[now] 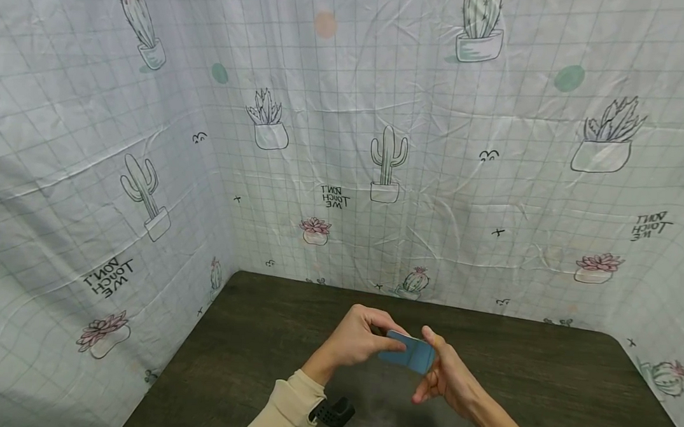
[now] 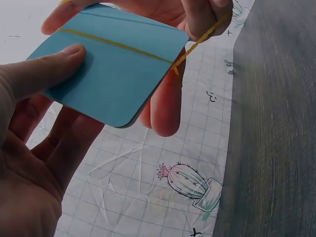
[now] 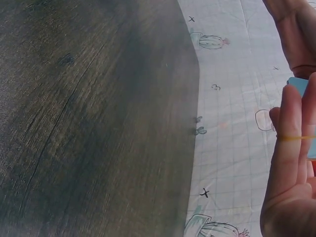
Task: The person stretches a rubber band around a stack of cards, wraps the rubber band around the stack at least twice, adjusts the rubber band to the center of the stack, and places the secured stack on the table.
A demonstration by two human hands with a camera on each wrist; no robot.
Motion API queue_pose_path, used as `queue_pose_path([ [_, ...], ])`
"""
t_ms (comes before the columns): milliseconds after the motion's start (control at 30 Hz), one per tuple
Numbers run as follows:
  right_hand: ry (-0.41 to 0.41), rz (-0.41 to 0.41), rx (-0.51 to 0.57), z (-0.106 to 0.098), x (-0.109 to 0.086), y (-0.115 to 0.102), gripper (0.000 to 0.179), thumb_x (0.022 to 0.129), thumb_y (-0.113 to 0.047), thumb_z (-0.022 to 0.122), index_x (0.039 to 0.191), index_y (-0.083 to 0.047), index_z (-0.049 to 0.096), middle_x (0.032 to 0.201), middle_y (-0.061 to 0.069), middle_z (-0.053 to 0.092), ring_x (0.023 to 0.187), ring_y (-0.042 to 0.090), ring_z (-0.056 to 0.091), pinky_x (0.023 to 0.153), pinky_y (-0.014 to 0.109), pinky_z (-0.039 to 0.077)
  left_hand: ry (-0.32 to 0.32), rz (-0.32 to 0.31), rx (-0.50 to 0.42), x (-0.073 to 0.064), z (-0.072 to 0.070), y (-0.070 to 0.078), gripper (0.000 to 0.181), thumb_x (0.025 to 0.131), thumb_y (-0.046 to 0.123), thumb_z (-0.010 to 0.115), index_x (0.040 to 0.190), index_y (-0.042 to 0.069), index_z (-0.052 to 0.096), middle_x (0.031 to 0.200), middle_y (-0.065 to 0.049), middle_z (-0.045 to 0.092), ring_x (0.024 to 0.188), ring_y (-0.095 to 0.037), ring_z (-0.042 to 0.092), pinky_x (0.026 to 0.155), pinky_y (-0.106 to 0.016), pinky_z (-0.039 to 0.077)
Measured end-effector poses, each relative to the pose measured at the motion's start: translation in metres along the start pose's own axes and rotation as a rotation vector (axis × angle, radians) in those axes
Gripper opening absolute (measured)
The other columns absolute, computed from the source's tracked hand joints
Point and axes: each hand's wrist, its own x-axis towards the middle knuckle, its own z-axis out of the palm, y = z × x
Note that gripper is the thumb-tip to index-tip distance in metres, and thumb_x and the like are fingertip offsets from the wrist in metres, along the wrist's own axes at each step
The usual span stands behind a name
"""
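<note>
My left hand (image 1: 355,338) pinches a thin, light-blue, card-like piece (image 1: 418,356) with rounded corners, its thumb on the broad face and its fingers beneath. Across that face, in the left wrist view, runs a yellow rubber band (image 2: 117,45). The band stretches from the piece's edge out to my right hand (image 1: 448,376), where a bent finger hooks it. Other right fingers lie behind the piece. In the right wrist view the band crosses two long fingers (image 3: 289,137), and much of the blue piece is hidden behind them. Both hands are above the table.
A dark wood-grain table (image 1: 280,325) spreads beneath the hands. White grid cloth (image 1: 344,156) printed with potted cacti hangs along its back and sides. On the left wrist sits a black band (image 1: 336,412) beside a cream sleeve (image 1: 290,405).
</note>
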Motion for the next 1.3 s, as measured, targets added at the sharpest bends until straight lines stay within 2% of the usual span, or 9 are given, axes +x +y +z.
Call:
queue_pose_path([
  [167,-0.079,-0.024,0.009,-0.005,0.0,0.0,0.08,0.107,-0.055,0.017,0.145,0.015,0.028,0.076,0.01,0.073,0.061,0.016,0.071,0.066,0.037,0.059,-0.038,-0.006,0.015,0.0,0.0,0.0,0.013,0.082,-0.006,0.079,0.095,-0.007,0.078,0.084,-0.013,0.072,0.067,-0.005,0.056,0.053,-0.02,0.043],
  [333,-0.103,-0.033,0.017,-0.008,0.001,0.001,0.068,0.109,-0.048,0.021,0.139,0.011,0.037,0.08,0.009,0.073,0.064,0.018,0.072,0.067,0.037,0.06,-0.068,0.006,0.024,-0.001,0.0,-0.001,0.012,0.083,-0.006,0.078,0.095,-0.007,0.077,0.083,-0.016,0.072,0.063,-0.003,0.051,0.053,-0.02,0.041],
  [467,-0.128,-0.033,0.064,-0.009,0.001,0.0,0.072,0.108,-0.05,0.02,0.14,0.009,0.044,0.101,0.012,0.071,0.069,0.019,0.073,0.07,0.037,0.06,-0.085,0.017,0.037,-0.002,-0.001,-0.005,0.011,0.083,-0.006,0.078,0.094,-0.007,0.078,0.083,-0.015,0.072,0.063,-0.004,0.052,0.054,-0.02,0.041],
  [567,-0.16,-0.033,0.126,-0.01,0.0,-0.001,0.078,0.106,-0.056,0.013,0.139,0.001,0.055,0.109,0.014,0.071,0.072,0.018,0.074,0.073,0.037,0.06,-0.065,0.006,0.024,-0.003,-0.001,-0.008,0.011,0.082,-0.006,0.079,0.093,-0.007,0.078,0.082,-0.015,0.072,0.065,-0.003,0.055,0.054,-0.021,0.044],
  [767,-0.164,-0.089,0.204,-0.011,0.002,-0.003,0.083,0.104,-0.061,0.007,0.118,-0.012,0.072,0.089,0.005,0.075,0.071,0.016,0.073,0.072,0.034,0.059,0.033,0.029,-0.044,-0.004,-0.003,-0.01,0.012,0.081,-0.006,0.079,0.093,-0.008,0.077,0.082,-0.017,0.071,0.064,-0.005,0.059,0.052,-0.023,0.048],
  [900,-0.131,-0.108,0.241,-0.01,0.003,-0.003,0.078,0.106,-0.059,0.011,0.11,-0.013,0.074,0.091,0.003,0.075,0.072,0.016,0.073,0.075,0.036,0.059,0.101,0.061,-0.068,-0.004,-0.003,-0.012,0.014,0.081,-0.008,0.078,0.094,-0.011,0.075,0.081,-0.02,0.07,0.064,-0.005,0.061,0.051,-0.032,0.053],
  [1033,-0.013,-0.128,0.291,-0.004,0.004,0.0,0.067,0.108,-0.056,0.022,0.111,-0.012,0.073,0.097,0.006,0.076,0.076,0.017,0.073,0.081,0.036,0.058,0.202,-0.015,-0.109,-0.004,-0.002,-0.013,0.016,0.083,-0.006,0.077,0.098,-0.012,0.075,0.084,-0.017,0.072,0.064,-0.008,0.063,0.053,-0.033,0.055],
  [1167,0.246,-0.168,0.32,0.01,0.006,0.004,0.05,0.108,-0.048,0.041,0.113,-0.008,0.069,0.096,0.008,0.075,0.081,0.019,0.072,0.084,0.037,0.057,0.336,-0.158,-0.221,-0.003,0.002,-0.013,0.022,0.084,-0.003,0.078,0.104,-0.013,0.073,0.086,-0.01,0.075,0.068,-0.011,0.067,0.059,-0.027,0.055],
  [1300,0.486,-0.242,0.311,0.024,0.008,0.007,0.031,0.104,-0.031,0.057,0.118,-0.005,0.068,0.098,0.009,0.074,0.085,0.02,0.073,0.086,0.038,0.056,0.463,-0.24,-0.335,0.0,0.008,-0.013,0.027,0.083,-0.004,0.078,0.107,-0.015,0.071,0.086,-0.01,0.075,0.072,-0.014,0.072,0.061,-0.03,0.058],
])
